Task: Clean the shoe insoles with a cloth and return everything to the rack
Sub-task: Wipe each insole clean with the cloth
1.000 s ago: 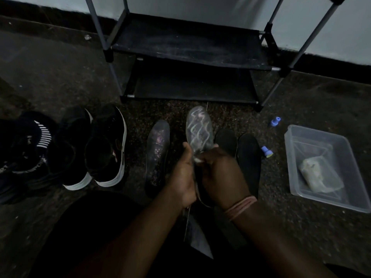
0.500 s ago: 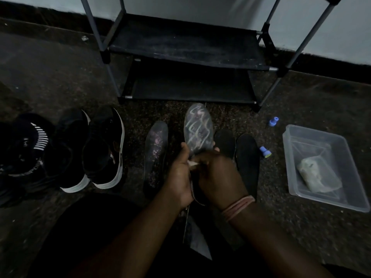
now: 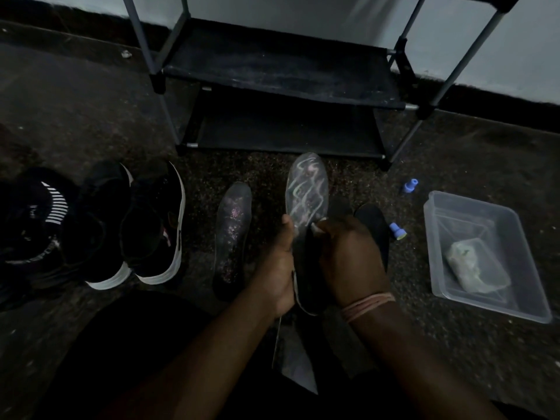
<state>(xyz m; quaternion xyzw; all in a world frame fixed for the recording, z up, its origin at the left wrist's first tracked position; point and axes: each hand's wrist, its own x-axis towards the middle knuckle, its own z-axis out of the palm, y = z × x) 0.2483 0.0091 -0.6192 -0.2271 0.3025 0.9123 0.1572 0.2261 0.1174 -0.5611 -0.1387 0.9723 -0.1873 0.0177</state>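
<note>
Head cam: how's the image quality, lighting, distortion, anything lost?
Head view: dim and underexposed; dark shoes and black insoles lose detail against the floor. Wide-angle bend shows in the rack poles. The held insole stays readable; the cloth in the right hand barely shows.

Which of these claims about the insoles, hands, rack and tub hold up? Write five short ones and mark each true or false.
1. The left hand grips the patterned insole. True.
2. The rack shelves hold shoes. False: the black shoes stand on the floor, to the left.
3. A second insole lies on the floor left of the hands. True.
4. The clear plastic tub sits on the rack. False: it is on the floor, at right.
5. The right hand is idle. False: it pinches something pale against the insole.
</note>
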